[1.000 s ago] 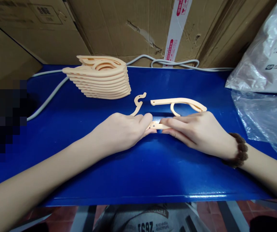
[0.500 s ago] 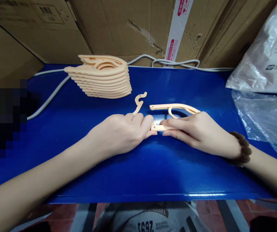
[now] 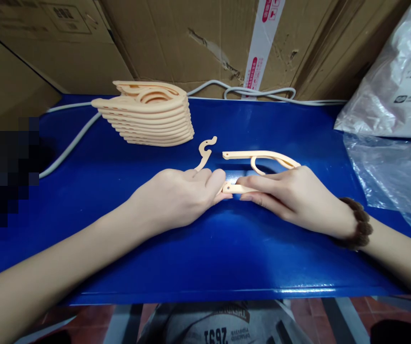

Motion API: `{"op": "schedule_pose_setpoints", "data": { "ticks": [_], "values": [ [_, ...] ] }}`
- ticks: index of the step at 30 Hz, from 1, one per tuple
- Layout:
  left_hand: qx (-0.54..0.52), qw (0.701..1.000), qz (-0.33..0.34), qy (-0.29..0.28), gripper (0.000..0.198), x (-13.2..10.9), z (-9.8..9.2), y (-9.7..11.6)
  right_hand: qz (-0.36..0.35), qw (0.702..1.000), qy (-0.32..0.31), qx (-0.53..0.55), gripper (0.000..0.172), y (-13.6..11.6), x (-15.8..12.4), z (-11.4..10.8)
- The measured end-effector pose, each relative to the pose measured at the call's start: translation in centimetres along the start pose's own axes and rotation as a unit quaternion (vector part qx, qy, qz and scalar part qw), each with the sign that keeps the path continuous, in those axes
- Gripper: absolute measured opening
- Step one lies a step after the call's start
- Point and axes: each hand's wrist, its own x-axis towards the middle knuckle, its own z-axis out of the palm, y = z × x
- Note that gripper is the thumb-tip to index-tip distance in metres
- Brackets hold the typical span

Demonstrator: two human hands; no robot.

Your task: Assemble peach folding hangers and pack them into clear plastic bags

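Cardboard boxes (image 3: 176,43) are lining the back edge of a glossy blue desk (image 3: 226,258). Near its middle, the left hand (image 3: 176,198) and right hand (image 3: 294,198) are pinching a peach plastic folding hanger (image 3: 243,154) at its hinge, each grip clenched on it. It is looking light, thin and stiff but snappable, so it is probably best held close to the joint.

Glossy blue table (image 3: 226,258), cardboard boxes (image 3: 191,43) behind, red tiled floor (image 3: 305,315) below, grey cable (image 3: 72,143).

Mostly plastic here
Hanger (image 3: 241,154) and stack (image 3: 148,114) are seen in smooth matt peach plastic, table (image 3: 205,248) in glossy blue, boxes (image 3: 191,38) in scuffed cardboard, bag (image 3: 395,177) in crinkly film.
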Motion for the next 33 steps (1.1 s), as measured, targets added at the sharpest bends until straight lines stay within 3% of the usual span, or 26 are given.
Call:
{"op": "schedule_pose_setpoints", "data": {
  "ticks": [19, 23, 28, 33],
  "values": [
    [0.003, 1.000, 0.001, -0.027, 0.042, -0.1, 0.3, 0.1, 0.014, 1.000, -0.004, 0.019, 0.033, 0.0, -0.1, 0.2],
    [-0.037, 0.993, -0.036, -0.104, 0.042, 0.2, 0.2, 0.0, 0.007, 1.000, 0.012, -0.012, 0.032, 0.0, -0.2, 0.4],
    [-0.150, 0.952, -0.104, -0.244, 0.033, 0.9, -0.2, -0.1, -0.011, 0.996, 0.042, -0.083, 0.035, -0.1, -0.3, 0.6],
    [-0.212, 0.940, -0.123, -0.238, 0.036, 0.9, -0.4, -0.4, -0.023, 0.990, 0.038, -0.132, 0.038, -0.1, -0.3, 0.5]
  ]
}}
